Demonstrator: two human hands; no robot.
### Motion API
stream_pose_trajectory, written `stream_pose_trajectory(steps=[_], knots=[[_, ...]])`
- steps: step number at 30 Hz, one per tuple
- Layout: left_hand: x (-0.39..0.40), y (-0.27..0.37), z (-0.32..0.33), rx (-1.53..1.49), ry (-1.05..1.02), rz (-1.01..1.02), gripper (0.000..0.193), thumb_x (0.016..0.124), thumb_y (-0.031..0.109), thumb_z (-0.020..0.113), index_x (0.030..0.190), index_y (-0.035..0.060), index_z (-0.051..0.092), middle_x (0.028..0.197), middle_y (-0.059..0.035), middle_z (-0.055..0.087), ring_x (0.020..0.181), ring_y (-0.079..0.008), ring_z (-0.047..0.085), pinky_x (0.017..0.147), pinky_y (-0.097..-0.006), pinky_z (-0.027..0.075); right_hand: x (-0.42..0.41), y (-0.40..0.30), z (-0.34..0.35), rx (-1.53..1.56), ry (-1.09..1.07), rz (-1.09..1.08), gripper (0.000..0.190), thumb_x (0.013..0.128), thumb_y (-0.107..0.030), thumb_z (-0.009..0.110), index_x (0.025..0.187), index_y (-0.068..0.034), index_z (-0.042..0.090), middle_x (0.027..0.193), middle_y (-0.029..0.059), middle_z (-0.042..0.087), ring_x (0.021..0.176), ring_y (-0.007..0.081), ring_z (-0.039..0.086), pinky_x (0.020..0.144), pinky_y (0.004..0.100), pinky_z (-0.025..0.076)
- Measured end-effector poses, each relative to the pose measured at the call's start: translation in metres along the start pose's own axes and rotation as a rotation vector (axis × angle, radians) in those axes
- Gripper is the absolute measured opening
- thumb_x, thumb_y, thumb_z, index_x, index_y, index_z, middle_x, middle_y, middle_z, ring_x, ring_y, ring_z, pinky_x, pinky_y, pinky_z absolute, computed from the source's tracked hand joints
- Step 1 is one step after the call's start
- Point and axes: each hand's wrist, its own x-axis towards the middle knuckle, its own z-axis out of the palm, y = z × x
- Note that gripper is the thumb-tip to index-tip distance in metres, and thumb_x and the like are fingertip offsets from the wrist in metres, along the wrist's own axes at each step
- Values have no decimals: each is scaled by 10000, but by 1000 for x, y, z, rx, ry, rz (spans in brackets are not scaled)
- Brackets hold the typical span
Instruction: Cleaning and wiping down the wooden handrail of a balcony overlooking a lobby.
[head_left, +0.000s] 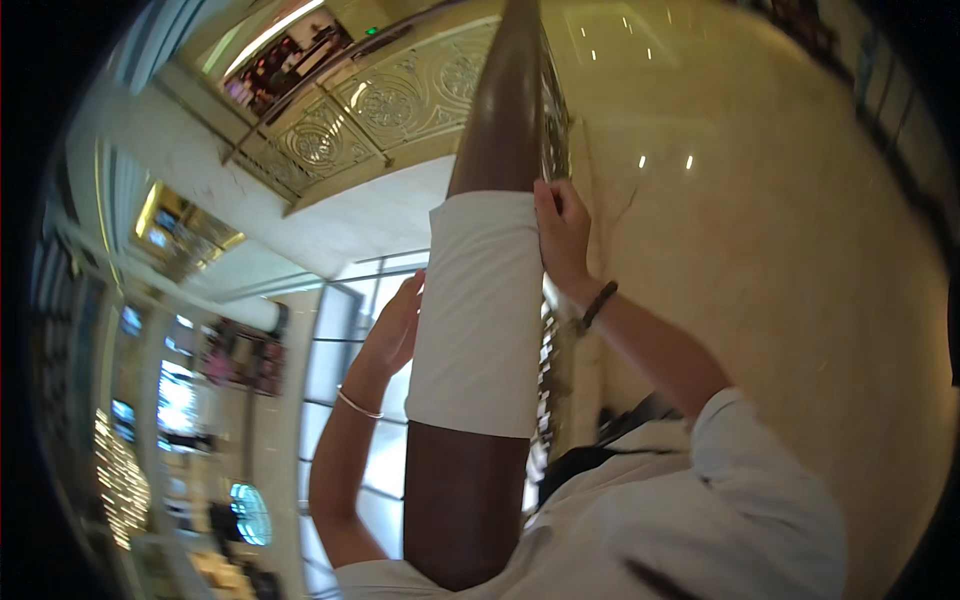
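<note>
A white cloth (476, 315) lies draped across the top of a broad brown handrail (469, 502), lightly wrinkled and hanging over both sides. My right hand (564, 236) is at the cloth's far right corner, its fingers curled on the edge against the rail's side. On the opposite side, my left hand (391, 330) lies flat along the cloth's left edge. Its fingertips are partly hidden, so I cannot tell whether they grip the fabric. The rail's brown surface shows beyond and before the cloth.
The handrail runs away from my body, with ornate glass balustrade panels (386, 105) farther along. A glossy beige floor (720, 285) spreads to the right. Left of the rail is an open drop to lower levels, with bright lit panels (386, 450) and a hanging light (120, 480).
</note>
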Motion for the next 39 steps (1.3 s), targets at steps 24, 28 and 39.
stream_pose_trajectory(steps=[24, 28, 39], knots=[[227, 113, 4, 1237, 669, 909, 271, 902, 263, 479, 787, 19, 446, 565, -164, 497, 489, -271, 484, 471, -349, 370, 149, 62, 24, -391, -106, -210, 254, 897, -228, 453, 737, -31, 457, 516, 172, 506, 489, 357, 521, 451, 423, 396], [295, 138, 1, 1243, 655, 916, 268, 902, 258, 474, 801, 13, 439, 637, -198, 526, 562, -356, 509, 518, -389, 393, 211, 96, 41, -466, -70, -227, 285, 906, -263, 429, 739, -35, 465, 519, 164, 524, 490, 354, 530, 455, 437, 413], [465, 217, 8, 1352, 602, 734, 248, 885, 235, 485, 819, -3, 464, 637, -209, 528, 590, -375, 520, 545, -414, 392, 371, 196, 84, -371, -40, -151, 273, 923, -263, 380, 795, -35, 459, 537, 196, 525, 501, 389, 528, 457, 472, 412]])
